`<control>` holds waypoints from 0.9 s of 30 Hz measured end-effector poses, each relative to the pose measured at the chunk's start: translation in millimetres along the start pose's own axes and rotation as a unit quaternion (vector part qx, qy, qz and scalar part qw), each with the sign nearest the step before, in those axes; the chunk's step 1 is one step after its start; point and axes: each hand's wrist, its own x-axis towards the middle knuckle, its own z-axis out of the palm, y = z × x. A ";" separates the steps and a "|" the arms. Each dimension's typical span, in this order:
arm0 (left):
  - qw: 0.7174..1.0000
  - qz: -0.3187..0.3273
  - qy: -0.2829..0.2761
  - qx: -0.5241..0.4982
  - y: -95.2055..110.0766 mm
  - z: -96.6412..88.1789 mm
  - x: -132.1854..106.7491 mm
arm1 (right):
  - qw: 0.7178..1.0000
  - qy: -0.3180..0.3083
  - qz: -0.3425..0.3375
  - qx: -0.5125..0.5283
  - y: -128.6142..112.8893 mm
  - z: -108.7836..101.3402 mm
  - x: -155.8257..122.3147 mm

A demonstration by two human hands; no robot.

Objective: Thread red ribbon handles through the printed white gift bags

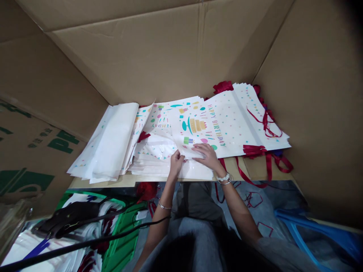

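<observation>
Squarely over the near edge of the worktop (85, 183), the head view shows both bare hands at work on a white printed gift bag (190, 128) lying loose on a low pile of similar bags. The left hand (176, 162) has its fingers drawn together and appears to pinch the bag's lower edge, though the exact grip is partly hidden. The right hand (207, 156) lies spread and nearly flat on the same sheet, fingers pointing toward the left hand. To the right, a stack of "Happy Birthday" bags (235, 121) carries dark red ribbon handles (256, 151), some hanging past the worktop's near edge. Toward the left end lies a stack of plain-looking folded white bags (107, 143). Large cardboard sheets (159, 60) wall off the far side. Below the worktop's edge are a green plastic crate (121, 234) and a dark leather bag (68, 219).
</observation>
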 end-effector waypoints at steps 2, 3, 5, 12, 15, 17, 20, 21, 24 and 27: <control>0.999 -0.006 -0.033 -0.022 3.2 -2.9 0.3 | 1.000 -0.002 0.000 0.000 0.4 0.2 -0.1; 0.998 -0.011 -0.047 -0.036 4.4 -4.1 0.6 | 1.000 -0.003 0.000 0.000 0.6 0.5 -0.2; 0.997 -0.016 -0.058 -0.050 4.7 -5.6 1.3 | 1.000 0.000 -0.001 0.001 1.2 1.3 -0.3; 0.999 0.007 -0.033 0.007 -7.3 -6.2 1.8 | 1.000 0.002 0.010 0.001 2.9 3.0 -0.7; 0.999 0.007 -0.041 -0.012 -4.8 -6.2 0.7 | 1.000 -0.004 0.017 -0.002 2.8 3.0 -0.5; 0.999 0.004 -0.038 -0.025 -1.0 -5.4 0.1 | 1.000 -0.005 0.019 -0.006 2.6 3.0 -0.5; 0.999 -0.002 -0.019 -0.026 2.6 -3.7 -0.4 | 1.000 -0.009 0.022 -0.013 2.1 2.7 -0.7; 1.000 -0.002 -0.014 -0.021 2.9 -3.3 -0.5 | 1.000 -0.012 0.023 -0.017 1.8 2.5 -0.8; 1.000 0.003 -0.012 -0.008 3.0 -2.4 -0.9 | 0.999 -0.019 0.023 -0.029 0.6 2.2 -1.3; 1.000 0.005 -0.016 -0.004 7.1 -0.5 -1.6 | 0.999 -0.009 0.022 -0.030 -1.4 2.6 -1.1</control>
